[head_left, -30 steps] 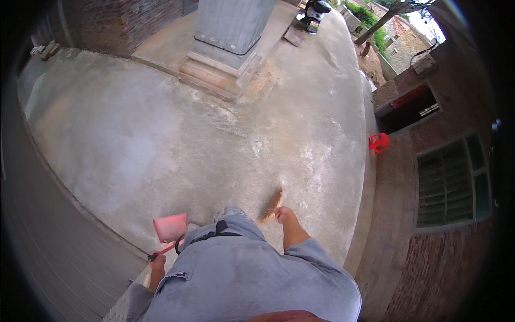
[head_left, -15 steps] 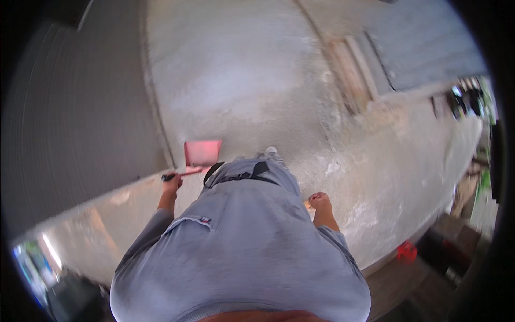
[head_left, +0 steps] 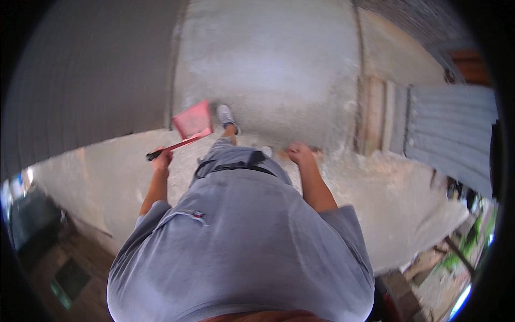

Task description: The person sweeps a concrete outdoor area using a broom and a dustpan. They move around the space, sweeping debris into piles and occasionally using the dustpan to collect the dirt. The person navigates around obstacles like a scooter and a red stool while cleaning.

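Note:
My left hand (head_left: 162, 161) is closed round the handle of a red dustpan (head_left: 193, 120). The handle's black end sticks out past the fist, and the pan hangs low, just left of my shoe (head_left: 226, 114). In front of my right hip is my right hand (head_left: 300, 152), with its fingers curled closed. Small brownish bits show on both sides of that fist, but blur hides what it grips.
A grey ribbed metal sheet (head_left: 91, 80) rises along the left. Concrete floor (head_left: 268, 59) stretches ahead. To the right stand a wooden post (head_left: 374, 115) and a corrugated metal panel (head_left: 450, 121). A dark bin-like shape (head_left: 35, 217) is at the lower left.
The view has turned, and the wall and post have shifted rightward. My left foot has come forward beside the dustpan, which now tilts differently. My right hand has moved forward and inward.

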`<action>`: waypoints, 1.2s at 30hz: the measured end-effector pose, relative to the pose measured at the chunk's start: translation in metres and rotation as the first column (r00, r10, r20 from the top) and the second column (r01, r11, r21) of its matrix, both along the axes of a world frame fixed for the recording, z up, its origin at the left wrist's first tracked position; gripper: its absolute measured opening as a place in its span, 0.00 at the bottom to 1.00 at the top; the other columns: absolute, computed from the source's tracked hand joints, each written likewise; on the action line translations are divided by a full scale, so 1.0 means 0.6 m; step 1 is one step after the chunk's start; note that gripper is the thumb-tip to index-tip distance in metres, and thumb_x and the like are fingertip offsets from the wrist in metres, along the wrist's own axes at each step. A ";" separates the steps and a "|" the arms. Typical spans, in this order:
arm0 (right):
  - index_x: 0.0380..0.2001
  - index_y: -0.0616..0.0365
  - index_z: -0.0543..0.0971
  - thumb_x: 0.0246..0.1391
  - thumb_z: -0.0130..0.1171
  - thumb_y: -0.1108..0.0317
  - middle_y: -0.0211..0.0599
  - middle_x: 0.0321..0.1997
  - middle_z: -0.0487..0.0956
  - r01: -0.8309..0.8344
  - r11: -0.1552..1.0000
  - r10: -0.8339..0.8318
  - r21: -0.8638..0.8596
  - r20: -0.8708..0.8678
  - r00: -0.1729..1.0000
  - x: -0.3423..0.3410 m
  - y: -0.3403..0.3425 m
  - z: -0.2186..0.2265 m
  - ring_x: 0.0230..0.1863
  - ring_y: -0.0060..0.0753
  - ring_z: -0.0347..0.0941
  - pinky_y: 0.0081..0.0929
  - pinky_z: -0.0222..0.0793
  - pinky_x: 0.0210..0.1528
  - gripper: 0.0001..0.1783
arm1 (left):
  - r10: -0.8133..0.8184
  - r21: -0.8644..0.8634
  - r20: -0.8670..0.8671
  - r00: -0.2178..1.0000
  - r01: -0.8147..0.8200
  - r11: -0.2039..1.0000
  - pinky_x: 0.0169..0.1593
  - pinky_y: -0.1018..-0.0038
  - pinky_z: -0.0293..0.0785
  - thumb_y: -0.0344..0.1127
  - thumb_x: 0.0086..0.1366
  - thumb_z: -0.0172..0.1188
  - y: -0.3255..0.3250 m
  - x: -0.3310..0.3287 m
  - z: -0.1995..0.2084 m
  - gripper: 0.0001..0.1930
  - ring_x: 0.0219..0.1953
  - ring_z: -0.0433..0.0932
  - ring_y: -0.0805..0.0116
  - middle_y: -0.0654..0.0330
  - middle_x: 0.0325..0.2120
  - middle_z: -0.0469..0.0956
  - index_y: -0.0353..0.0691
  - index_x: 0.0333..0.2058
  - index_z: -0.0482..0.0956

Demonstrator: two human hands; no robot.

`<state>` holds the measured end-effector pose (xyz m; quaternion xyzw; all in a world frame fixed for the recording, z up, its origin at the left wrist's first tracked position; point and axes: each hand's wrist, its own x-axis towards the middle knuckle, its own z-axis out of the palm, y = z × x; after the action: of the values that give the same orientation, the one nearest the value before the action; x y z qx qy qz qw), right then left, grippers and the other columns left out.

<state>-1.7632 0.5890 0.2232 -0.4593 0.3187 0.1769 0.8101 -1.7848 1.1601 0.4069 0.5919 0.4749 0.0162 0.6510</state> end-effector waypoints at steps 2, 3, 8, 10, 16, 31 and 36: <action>0.16 0.52 0.60 0.48 0.43 0.75 0.27 0.13 0.59 0.077 0.982 -0.023 0.173 -0.293 0.956 0.092 0.065 0.046 0.14 0.23 0.56 0.20 0.54 0.14 0.11 | 0.066 0.010 -0.038 0.997 -0.066 0.998 0.26 0.77 0.76 0.22 0.53 0.51 0.009 -0.002 -0.013 0.14 0.23 0.77 0.67 0.58 0.24 0.75 0.44 0.39 0.67; 0.17 0.54 0.61 0.48 0.45 0.75 0.28 0.14 0.61 0.158 0.962 -0.045 0.223 -0.441 0.896 0.136 0.097 0.082 0.14 0.24 0.59 0.19 0.58 0.15 0.10 | 0.086 0.008 -0.062 0.994 -0.086 0.996 0.26 0.77 0.76 0.22 0.54 0.50 0.010 0.007 -0.016 0.13 0.23 0.77 0.67 0.58 0.24 0.75 0.44 0.39 0.67; 0.19 0.57 0.64 0.46 0.47 0.80 0.31 0.14 0.63 0.092 0.990 -0.014 0.104 -0.587 0.810 0.252 0.168 0.124 0.12 0.24 0.61 0.19 0.67 0.17 0.07 | 0.044 -0.022 -0.117 0.992 -0.047 0.999 0.23 0.78 0.75 0.22 0.53 0.49 0.066 0.097 -0.060 0.12 0.20 0.76 0.68 0.59 0.22 0.74 0.43 0.37 0.69; 0.20 0.57 0.65 0.46 0.47 0.80 0.30 0.13 0.63 -0.033 0.990 0.107 0.136 -0.577 0.810 0.282 0.169 0.112 0.12 0.24 0.61 0.19 0.67 0.17 0.07 | 0.021 -0.055 -0.126 0.992 -0.028 0.998 0.22 0.79 0.74 0.22 0.53 0.49 0.076 0.145 -0.064 0.11 0.19 0.75 0.69 0.58 0.20 0.73 0.42 0.35 0.69; 0.17 0.60 0.64 0.46 0.48 0.80 0.31 0.12 0.66 -0.075 0.997 0.057 -0.011 -0.542 0.839 0.368 0.212 0.175 0.11 0.21 0.62 0.15 0.67 0.14 0.08 | -0.184 -0.086 -0.121 0.975 0.174 0.981 0.22 0.79 0.72 0.21 0.50 0.50 0.144 0.220 -0.117 0.11 0.18 0.73 0.69 0.58 0.20 0.72 0.41 0.33 0.68; 0.20 0.64 0.66 0.47 0.45 0.79 0.30 0.13 0.65 0.188 0.975 -0.138 0.114 -0.350 0.927 0.605 0.165 0.190 0.09 0.17 0.57 0.11 0.56 0.08 0.05 | -0.133 -0.093 -0.043 0.990 0.129 0.987 0.27 0.79 0.72 0.23 0.54 0.51 0.178 0.386 -0.087 0.09 0.24 0.75 0.69 0.59 0.23 0.74 0.44 0.33 0.69; 0.29 0.66 0.63 0.50 0.42 0.79 0.34 0.16 0.63 0.535 0.705 -0.309 0.466 -0.477 0.823 0.657 -0.004 0.109 0.10 0.15 0.47 0.10 0.47 0.08 0.02 | -0.173 -0.022 -0.053 0.984 0.172 0.985 0.27 0.78 0.72 0.22 0.54 0.50 0.131 0.460 -0.031 0.09 0.25 0.75 0.69 0.60 0.23 0.73 0.46 0.32 0.68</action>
<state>-1.3688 0.5867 0.2885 -0.0609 0.4912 0.1532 0.8553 -1.5085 1.2387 0.3886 0.6253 0.4397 -0.0606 0.6419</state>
